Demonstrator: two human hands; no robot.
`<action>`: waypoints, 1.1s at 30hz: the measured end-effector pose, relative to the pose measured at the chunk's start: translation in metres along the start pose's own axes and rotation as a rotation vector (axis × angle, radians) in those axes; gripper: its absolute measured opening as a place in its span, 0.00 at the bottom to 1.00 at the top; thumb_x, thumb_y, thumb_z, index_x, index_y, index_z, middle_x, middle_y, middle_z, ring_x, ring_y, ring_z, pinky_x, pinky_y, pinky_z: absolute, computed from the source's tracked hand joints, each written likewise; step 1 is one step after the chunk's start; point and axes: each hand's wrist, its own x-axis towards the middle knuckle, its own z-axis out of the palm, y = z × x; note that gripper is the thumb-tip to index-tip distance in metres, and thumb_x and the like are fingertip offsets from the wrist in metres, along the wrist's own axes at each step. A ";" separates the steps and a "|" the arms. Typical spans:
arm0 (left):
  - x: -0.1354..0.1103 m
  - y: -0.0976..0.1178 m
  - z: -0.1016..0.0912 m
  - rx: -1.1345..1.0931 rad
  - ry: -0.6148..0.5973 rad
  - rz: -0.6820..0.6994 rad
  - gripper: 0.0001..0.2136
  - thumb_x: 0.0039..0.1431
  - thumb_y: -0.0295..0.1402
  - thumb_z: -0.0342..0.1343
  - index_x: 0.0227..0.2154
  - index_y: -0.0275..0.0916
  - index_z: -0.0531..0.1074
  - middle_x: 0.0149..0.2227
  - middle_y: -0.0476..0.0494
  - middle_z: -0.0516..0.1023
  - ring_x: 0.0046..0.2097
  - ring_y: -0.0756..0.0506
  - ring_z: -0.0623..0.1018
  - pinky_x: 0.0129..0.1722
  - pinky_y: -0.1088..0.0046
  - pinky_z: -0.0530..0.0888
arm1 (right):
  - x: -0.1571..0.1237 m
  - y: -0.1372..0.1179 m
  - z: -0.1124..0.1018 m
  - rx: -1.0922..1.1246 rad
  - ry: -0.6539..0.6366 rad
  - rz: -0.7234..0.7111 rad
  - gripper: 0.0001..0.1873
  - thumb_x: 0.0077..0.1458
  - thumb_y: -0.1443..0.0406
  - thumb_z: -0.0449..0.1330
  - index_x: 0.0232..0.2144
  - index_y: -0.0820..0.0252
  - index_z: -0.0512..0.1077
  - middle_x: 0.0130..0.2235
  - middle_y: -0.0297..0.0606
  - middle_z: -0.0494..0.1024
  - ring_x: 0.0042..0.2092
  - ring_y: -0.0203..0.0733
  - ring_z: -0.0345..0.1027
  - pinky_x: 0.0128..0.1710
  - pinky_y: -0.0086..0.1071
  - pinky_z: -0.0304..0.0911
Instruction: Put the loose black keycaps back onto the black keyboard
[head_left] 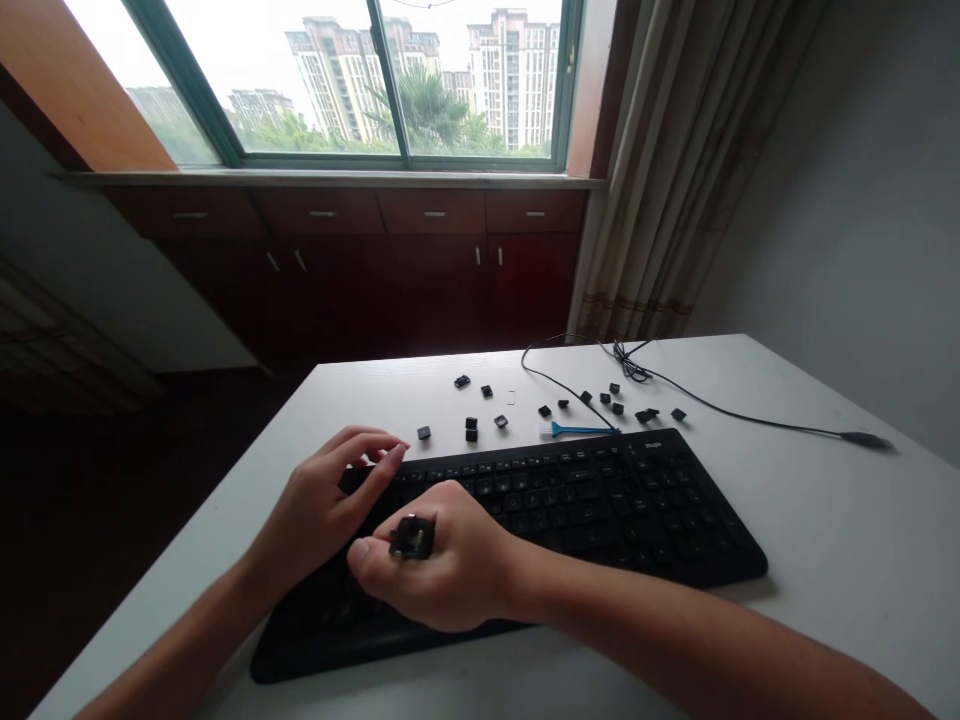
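Observation:
A black keyboard (600,510) lies across a white table (825,520). My right hand (450,565) hovers over the keyboard's left part, closed in a fist around a small black tool or keycap (411,537) pinched by the thumb. Beside it, my left hand (330,500) rests at the keyboard's upper left corner, its fingers curled loosely and apart, holding nothing that I can see. Several loose black keycaps (471,428) lie scattered on the table behind the keyboard.
A small blue brush (577,430) lies just behind the keyboard. A black cable (720,408) snakes across the far right of the table to a plug (862,438). Beyond the table are dark wooden cabinets (375,260), a window and curtains (675,170).

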 end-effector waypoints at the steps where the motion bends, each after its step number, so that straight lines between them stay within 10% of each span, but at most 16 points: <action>1: 0.000 -0.001 0.000 0.011 0.001 0.010 0.09 0.65 0.42 0.58 0.42 0.44 0.75 0.45 0.49 0.75 0.42 0.47 0.76 0.43 0.73 0.72 | -0.001 -0.001 0.000 -0.003 0.002 0.006 0.23 0.53 0.69 0.59 0.13 0.59 0.52 0.16 0.24 0.54 0.19 0.25 0.46 0.18 0.24 0.45; 13: -0.001 -0.001 -0.001 0.068 -0.035 0.037 0.11 0.65 0.43 0.56 0.43 0.42 0.74 0.45 0.46 0.77 0.43 0.42 0.77 0.43 0.69 0.75 | 0.005 -0.010 -0.009 0.121 0.022 0.092 0.24 0.56 0.62 0.61 0.16 0.58 0.53 0.19 0.26 0.56 0.22 0.29 0.50 0.20 0.26 0.47; 18: 0.000 0.013 -0.004 0.121 -0.016 0.059 0.11 0.65 0.43 0.55 0.43 0.44 0.74 0.45 0.48 0.78 0.44 0.42 0.79 0.42 0.69 0.76 | 0.012 -0.033 -0.054 -0.075 -0.001 0.059 0.24 0.60 0.52 0.59 0.19 0.58 0.61 0.19 0.27 0.61 0.22 0.31 0.55 0.23 0.28 0.52; 22: -0.001 0.016 -0.003 0.150 -0.028 0.050 0.11 0.66 0.43 0.54 0.44 0.44 0.75 0.45 0.47 0.77 0.41 0.46 0.78 0.40 0.72 0.76 | 0.012 -0.055 -0.107 -0.663 0.102 -0.001 0.23 0.61 0.50 0.58 0.22 0.60 0.67 0.21 0.30 0.67 0.23 0.31 0.55 0.23 0.29 0.48; 33: -0.002 0.016 -0.001 0.112 -0.059 -0.003 0.12 0.67 0.44 0.54 0.45 0.44 0.74 0.47 0.45 0.74 0.42 0.46 0.76 0.27 0.78 0.73 | -0.040 -0.065 -0.275 -1.233 0.164 1.168 0.16 0.50 0.53 0.68 0.32 0.62 0.79 0.36 0.49 0.81 0.36 0.50 0.74 0.33 0.37 0.63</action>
